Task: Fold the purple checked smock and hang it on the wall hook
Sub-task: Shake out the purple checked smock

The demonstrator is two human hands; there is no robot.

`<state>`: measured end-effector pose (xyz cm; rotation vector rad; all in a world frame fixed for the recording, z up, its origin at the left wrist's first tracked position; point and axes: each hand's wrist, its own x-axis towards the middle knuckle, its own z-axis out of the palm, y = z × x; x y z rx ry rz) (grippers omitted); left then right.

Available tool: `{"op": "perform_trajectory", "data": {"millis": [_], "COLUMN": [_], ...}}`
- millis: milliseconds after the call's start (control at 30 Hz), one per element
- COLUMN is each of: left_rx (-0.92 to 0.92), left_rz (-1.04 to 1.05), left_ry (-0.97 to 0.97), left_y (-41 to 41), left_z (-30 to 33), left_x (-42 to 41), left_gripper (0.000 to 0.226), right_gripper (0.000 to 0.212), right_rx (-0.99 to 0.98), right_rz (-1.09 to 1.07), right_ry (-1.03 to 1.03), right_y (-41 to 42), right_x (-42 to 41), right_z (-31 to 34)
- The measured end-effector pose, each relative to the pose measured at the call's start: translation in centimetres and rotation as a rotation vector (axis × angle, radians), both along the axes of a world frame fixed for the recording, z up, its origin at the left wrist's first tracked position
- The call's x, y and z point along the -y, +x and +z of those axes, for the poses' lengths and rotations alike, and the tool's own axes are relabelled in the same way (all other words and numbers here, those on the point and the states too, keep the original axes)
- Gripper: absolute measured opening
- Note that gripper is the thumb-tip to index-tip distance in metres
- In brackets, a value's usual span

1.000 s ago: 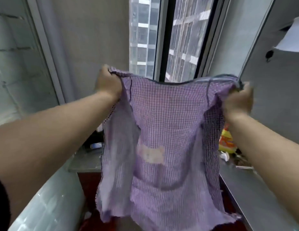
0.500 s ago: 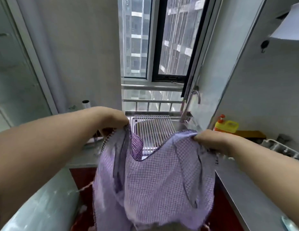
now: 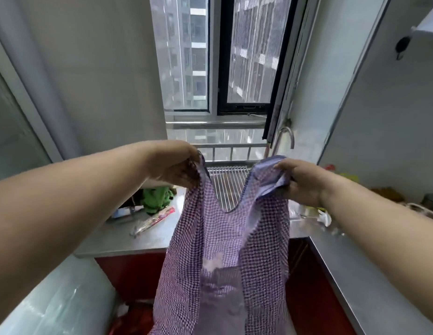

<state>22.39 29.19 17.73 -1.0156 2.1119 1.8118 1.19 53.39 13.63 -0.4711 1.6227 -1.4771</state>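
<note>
The purple checked smock point(image 3: 220, 252) hangs in front of me, held up by its two shoulder parts with the neckline dipping between them. My left hand point(image 3: 176, 165) grips the left shoulder part. My right hand point(image 3: 300, 182) grips the right shoulder part, where the cloth is bunched. The smock's lower end drops out of view at the bottom. A small dark wall hook point(image 3: 402, 47) sits high on the grey wall at the upper right, far above both hands.
A steel counter point(image 3: 128, 238) runs along the back and right, with a sink rack point(image 3: 228, 182) and tap point(image 3: 284, 139) under the window. Green cloth point(image 3: 156, 198) and a wrapped packet point(image 3: 152, 222) lie on the left part. Red cabinets point(image 3: 130, 274) stand below.
Both hands came down from head height to counter level and moved closer together. The smock, spread wide before, now hangs narrower with its sides folded in.
</note>
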Motion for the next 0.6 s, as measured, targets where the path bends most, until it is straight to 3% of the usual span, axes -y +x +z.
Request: {"op": "perform_trajectory", "data": {"millis": [100, 133, 233, 300, 367, 467, 533, 600], "left_rx": [0.010, 0.045, 0.287, 0.390, 0.354, 0.202, 0.140, 0.113], "left_rz": [-0.171, -0.190, -0.398, -0.469, -0.455, -0.398, -0.397, -0.410], "left_ry": [-0.058, -0.174, -0.813, -1.020, -1.062, -1.094, -1.081, -1.025], "left_y": [-2.2, -3.5, -6.1, -7.8, -8.3, -10.5, -11.4, -12.0], "left_z": [-0.3, -0.6, -0.7, -0.6, -0.8, -1.2, -1.4, -1.5], "left_x": [1.7, 2.3, 3.1, 2.9, 2.7, 2.8, 2.9, 2.9], "left_gripper": [0.022, 0.017, 0.004, 0.005, 0.006, 0.015, 0.022, 0.028], "right_gripper": [0.032, 0.028, 0.023, 0.020, 0.009, 0.026, 0.021, 0.040], "right_rx": [-0.035, -0.126, -0.432, -0.402, -0.381, -0.423, -0.590, -0.766], "right_rz": [0.150, 0.206, 0.322, 0.406, 0.435, 0.335, 0.251, 0.248], "right_ry": [0.046, 0.092, 0.298, 0.364, 0.402, 0.348, 0.342, 0.320], "right_y": [-1.3, -2.4, -5.0, -7.2, -7.6, -9.6, -9.7, -9.2], "right_x": [1.1, 1.6, 2.2, 2.6, 3.1, 5.1, 6.2, 7.0], "right_z": [-2.1, -2.8, -4.4, -5.1, -5.2, -5.5, -5.3, -5.3]}}
